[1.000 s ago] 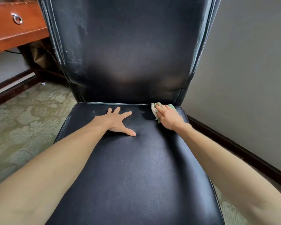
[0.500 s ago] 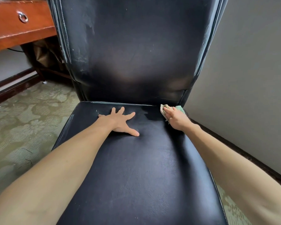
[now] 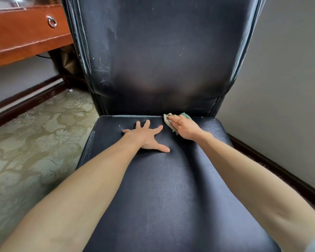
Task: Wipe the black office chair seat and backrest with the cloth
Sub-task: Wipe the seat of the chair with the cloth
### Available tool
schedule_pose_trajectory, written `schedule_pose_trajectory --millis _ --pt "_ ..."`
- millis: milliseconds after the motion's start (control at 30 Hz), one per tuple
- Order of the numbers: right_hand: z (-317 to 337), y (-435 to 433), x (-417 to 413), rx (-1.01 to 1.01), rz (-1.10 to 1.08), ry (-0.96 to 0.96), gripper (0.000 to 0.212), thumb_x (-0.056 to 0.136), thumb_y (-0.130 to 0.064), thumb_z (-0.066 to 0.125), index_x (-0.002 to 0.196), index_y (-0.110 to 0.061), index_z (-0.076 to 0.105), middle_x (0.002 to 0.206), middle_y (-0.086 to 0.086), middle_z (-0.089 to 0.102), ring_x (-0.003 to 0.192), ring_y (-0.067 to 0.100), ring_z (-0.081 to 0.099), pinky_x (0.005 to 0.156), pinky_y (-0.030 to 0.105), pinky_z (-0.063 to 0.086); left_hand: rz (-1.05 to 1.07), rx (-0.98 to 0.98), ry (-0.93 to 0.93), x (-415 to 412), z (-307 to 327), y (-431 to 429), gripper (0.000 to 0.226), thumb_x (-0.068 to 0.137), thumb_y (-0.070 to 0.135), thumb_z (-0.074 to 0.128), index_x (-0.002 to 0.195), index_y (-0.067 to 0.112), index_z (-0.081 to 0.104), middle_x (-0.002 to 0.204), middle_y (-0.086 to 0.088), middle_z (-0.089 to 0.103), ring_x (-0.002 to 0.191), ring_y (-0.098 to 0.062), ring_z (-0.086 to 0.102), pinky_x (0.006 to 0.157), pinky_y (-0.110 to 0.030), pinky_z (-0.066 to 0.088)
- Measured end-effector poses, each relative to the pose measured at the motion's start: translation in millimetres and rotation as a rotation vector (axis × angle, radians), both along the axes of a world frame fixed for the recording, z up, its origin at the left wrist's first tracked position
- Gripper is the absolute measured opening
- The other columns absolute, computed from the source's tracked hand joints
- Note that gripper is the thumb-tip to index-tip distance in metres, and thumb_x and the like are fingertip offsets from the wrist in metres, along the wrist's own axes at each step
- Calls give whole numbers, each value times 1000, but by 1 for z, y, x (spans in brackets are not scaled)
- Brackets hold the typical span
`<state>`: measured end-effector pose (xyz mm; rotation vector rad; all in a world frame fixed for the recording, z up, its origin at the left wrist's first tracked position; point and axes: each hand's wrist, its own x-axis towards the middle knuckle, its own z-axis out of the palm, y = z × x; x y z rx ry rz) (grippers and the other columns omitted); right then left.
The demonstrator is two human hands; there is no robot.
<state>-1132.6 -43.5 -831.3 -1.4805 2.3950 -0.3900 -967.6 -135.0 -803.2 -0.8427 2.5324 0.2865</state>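
Backrest (image 3: 162, 51) dusty; R fingers (image 3: 175, 119) flat on cloth (image 3: 168, 122); L fingers (image 3: 146, 124) splayed on seat (image 3: 171, 197).

left hand (image 3: 146, 136) splayed flat, right hand (image 3: 185, 127) pressing, fingers straight

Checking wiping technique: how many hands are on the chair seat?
2. The left hand lies flat, fingers spread, on the seat; the right hand presses the cloth at its rear edge.

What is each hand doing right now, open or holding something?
Left hand: open, fingers spread flat on the seat.
Right hand: open, straight fingers pressing the cloth onto the seat's rear edge.
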Motion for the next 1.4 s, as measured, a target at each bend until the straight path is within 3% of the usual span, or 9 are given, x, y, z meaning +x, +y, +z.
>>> schedule_pose_trajectory --millis 167,300,400,533,667,800,1033,1267,1400 --pt "8 28 -11 -49 -92 -11 41 106 -25 31 145 -19 41 145 -2 45 132 21 37 104 19 20 47 3 6 3 3 5 106 65 90 51 149 55 -3 164 2 -11 148 -34 -14 105 -77 13" --pt "5 67 -43 -73 -152 59 42 103 -29 29 129 -8 55 120 7 58 108 31 51 101 36 37 43 11 18 4 1 5 106 66 90 50 149 54 -4 163 1 -13 148 -35 -15 106 -77 11" --pt "-1 75 -52 -37 -196 127 35 101 -23 31 112 0 55 106 16 51 94 36 50 89 41 39 32 2 26 4 -1 5 106 66 90 50 149 53 -4 163 -1 -14 148 -36 -16 105 -78 9" --pt "-5 72 -45 -130 -197 197 12 94 -28 41 96 -16 45 98 6 47 95 32 48 85 42 44 19 10 29 4 -5 2 106 66 91 48 149 53 -6 163 -2 -16 147 -37 -17 105 -79 8" --pt "-2 77 -44 -61 -210 188 37 97 -21 50 129 -3 53 124 16 54 119 35 43 102 38 31 15 4 27 3 -6 2 107 65 91 48 149 52 -6 163 -3 -17 147 -38 -17 104 -79 8" --pt "1 68 -41 -15 -215 166 40 104 -24 37 141 -15 46 144 9 45 133 28 36 104 31 26 -2 -13 59 5 -10 1 106 66 92 45 150 51 -5 163 -4 -15 147 -40 -16 104 -79 5" --pt "1 22 -20 -32 -159 111 39 104 -26 35 141 -22 47 146 2 46 134 23 39 101 24 27 -11 -6 68 7 -10 0 106 67 92 45 151 49 -2 163 -5 -14 146 -42 -15 101 -82 7" --pt "1 -36 13 2 12 17 39 105 -26 35 142 -26 46 149 -5 42 136 20 38 109 29 28 -7 -2 51 8 -6 2 104 69 90 47 152 48 -1 163 -6 -12 146 -44 -14 98 -83 11" --pt "2 -28 0 1 31 -16 38 105 -25 35 141 -25 48 142 3 49 130 26 45 109 31 32 19 -1 19 4 -3 3 105 68 91 46 151 50 -2 163 -4 -12 146 -43 -13 100 -82 12"
